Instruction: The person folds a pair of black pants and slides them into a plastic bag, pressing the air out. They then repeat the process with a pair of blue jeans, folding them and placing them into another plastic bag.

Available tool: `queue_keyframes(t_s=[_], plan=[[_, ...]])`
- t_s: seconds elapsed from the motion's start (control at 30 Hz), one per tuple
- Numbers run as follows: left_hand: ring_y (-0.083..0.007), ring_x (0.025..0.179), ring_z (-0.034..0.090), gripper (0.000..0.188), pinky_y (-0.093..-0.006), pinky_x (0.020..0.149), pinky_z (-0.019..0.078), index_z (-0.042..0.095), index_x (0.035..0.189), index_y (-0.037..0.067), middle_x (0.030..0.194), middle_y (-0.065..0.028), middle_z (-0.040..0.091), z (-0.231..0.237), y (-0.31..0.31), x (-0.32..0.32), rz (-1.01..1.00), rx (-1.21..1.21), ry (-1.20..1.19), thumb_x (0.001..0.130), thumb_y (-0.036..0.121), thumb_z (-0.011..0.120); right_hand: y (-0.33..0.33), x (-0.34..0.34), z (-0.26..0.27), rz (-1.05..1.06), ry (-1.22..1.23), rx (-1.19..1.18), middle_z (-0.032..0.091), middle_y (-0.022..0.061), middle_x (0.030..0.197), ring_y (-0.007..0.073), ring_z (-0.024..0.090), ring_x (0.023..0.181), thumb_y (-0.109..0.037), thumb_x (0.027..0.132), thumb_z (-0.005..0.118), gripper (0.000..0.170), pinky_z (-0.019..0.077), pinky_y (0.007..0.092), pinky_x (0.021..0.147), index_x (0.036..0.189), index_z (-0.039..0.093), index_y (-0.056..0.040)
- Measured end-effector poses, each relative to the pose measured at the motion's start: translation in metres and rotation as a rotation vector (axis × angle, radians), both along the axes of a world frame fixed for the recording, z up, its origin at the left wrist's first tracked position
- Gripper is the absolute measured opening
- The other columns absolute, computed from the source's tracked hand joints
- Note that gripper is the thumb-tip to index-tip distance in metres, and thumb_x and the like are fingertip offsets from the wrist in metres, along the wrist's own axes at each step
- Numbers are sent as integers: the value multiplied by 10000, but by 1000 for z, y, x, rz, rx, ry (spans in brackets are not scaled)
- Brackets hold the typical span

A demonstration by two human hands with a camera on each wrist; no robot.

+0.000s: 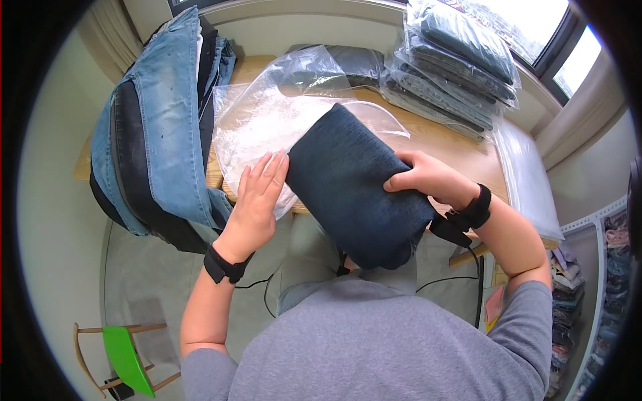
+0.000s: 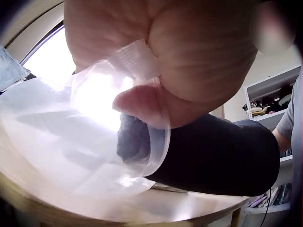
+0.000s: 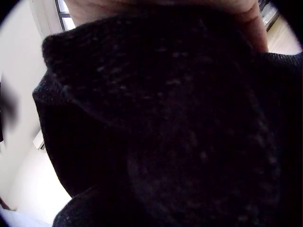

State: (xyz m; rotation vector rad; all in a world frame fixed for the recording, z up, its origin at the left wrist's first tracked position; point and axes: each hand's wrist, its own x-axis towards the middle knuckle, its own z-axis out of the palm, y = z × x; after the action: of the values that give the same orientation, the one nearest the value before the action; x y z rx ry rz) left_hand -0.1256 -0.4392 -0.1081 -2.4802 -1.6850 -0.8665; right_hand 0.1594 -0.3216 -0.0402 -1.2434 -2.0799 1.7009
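A folded pair of dark blue jeans is held over the table's front edge by my right hand, its thumb on top and the fingers beneath. The dark denim fills most of the right wrist view. My left hand lies along the bundle's left edge with its fingers extended. In the left wrist view that hand holds the rim of a clear plastic bag at its thumb. One corner of the jeans shows inside the bag's mouth. The bag spreads across the table to the left.
Blue and black jeans are heaped at the table's left. Bagged garments are stacked at the back right, beside a dark packed bundle. Flat clear bags lie at the right edge. A green-seated chair stands lower left.
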Motion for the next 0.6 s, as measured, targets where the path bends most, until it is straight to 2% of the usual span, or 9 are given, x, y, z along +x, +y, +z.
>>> queue_keyframes(t_s=[0.07, 0.2, 0.27, 0.3, 0.4, 0.47, 0.53, 0.6], plan=[[-329, 1349, 263, 833, -501, 1096, 187, 260, 1433, 44, 1475, -115, 273, 9, 3, 4, 44, 2, 39, 643, -168, 415, 0, -1, 1, -55, 24, -19, 633, 125, 958, 171, 604, 862, -199, 715, 676, 485, 478, 266, 792, 1087, 573, 94], [-320, 1349, 269, 809, -498, 1097, 184, 262, 1434, 46, 1474, -115, 277, 37, 20, 15, 19, 107, 20, 664, -143, 426, -12, -6, 13, 7, -48, 15, 636, 126, 921, 175, 600, 832, -196, 699, 686, 467, 471, 265, 756, 1055, 591, 89], [-315, 1348, 274, 769, -497, 1095, 189, 277, 1427, 43, 1470, -112, 288, 49, 25, 28, -4, 141, 129, 690, -105, 444, -13, -5, 15, 57, -152, 134, 639, 123, 903, 172, 600, 824, -196, 690, 690, 457, 471, 263, 754, 1037, 601, 86], [-310, 1347, 281, 735, -515, 1084, 201, 295, 1417, 41, 1469, -108, 296, 53, 25, 35, -25, 152, 177, 711, -70, 470, -12, -3, 17, 23, -119, 123, 640, 114, 894, 168, 601, 811, -193, 685, 686, 452, 476, 260, 745, 1032, 604, 84], [-310, 1369, 250, 788, -519, 1095, 181, 279, 1430, 53, 1483, -101, 278, 55, 22, 50, -120, 103, 229, 680, -116, 449, -10, 3, 32, -122, -50, 63, 637, 105, 876, 155, 605, 772, -191, 687, 673, 438, 486, 245, 721, 1017, 601, 89], [-309, 1373, 242, 788, -535, 1085, 191, 277, 1431, 62, 1488, -97, 271, 55, 23, 58, -154, 106, 238, 688, -101, 483, -8, 7, 28, -152, -10, 96, 639, 106, 875, 150, 607, 776, -190, 688, 670, 436, 484, 244, 719, 1014, 600, 90], [-308, 1373, 244, 798, -534, 1082, 200, 284, 1431, 70, 1489, -92, 268, 61, 25, 69, -213, 119, 232, 682, -97, 505, -13, 5, 32, -44, -64, 92, 637, 102, 943, 152, 605, 852, -164, 705, 661, 476, 481, 244, 771, 1093, 562, 93], [-303, 1372, 248, 800, -542, 1077, 200, 296, 1428, 75, 1492, -87, 266, 72, 22, 81, -250, 108, 230, 677, -87, 518, -7, 4, 15, -15, -58, 88, 634, 109, 960, 143, 599, 841, -163, 731, 666, 469, 483, 251, 762, 1105, 554, 97]])
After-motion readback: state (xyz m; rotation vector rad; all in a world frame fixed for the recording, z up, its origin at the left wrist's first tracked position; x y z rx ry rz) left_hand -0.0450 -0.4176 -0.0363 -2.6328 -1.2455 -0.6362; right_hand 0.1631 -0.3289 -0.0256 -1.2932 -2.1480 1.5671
